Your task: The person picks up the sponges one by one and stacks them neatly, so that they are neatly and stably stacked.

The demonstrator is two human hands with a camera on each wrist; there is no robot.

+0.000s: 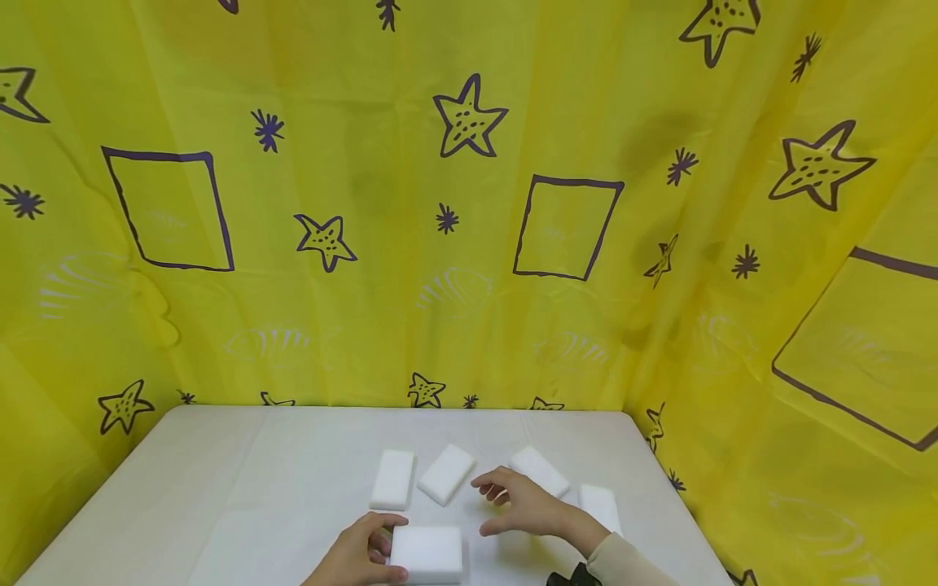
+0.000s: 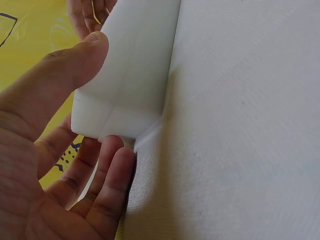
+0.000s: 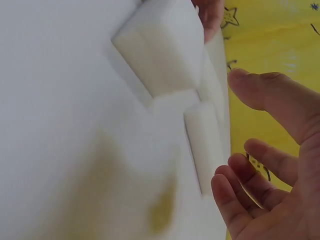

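Note:
At the table's near edge my left hand (image 1: 359,553) grips the left end of a white sponge block (image 1: 427,550), thumb at the front and a finger at the back corner. The left wrist view shows a faint seam along this block (image 2: 132,65), which may mean two are stacked. My right hand (image 1: 529,506) hovers right of it, holding nothing, with thumb and fingers spread apart. Beyond the hands lie more white sponge blocks: one upright to the left (image 1: 392,480), one tilted (image 1: 447,474), one partly behind my right hand (image 1: 540,470), and one by the right forearm (image 1: 599,509).
A white cloth covers the table (image 1: 293,464). Yellow curtains (image 1: 396,325) with dark stars and frames hang behind it and along both sides. A small black object (image 1: 575,576) sits at my right wrist.

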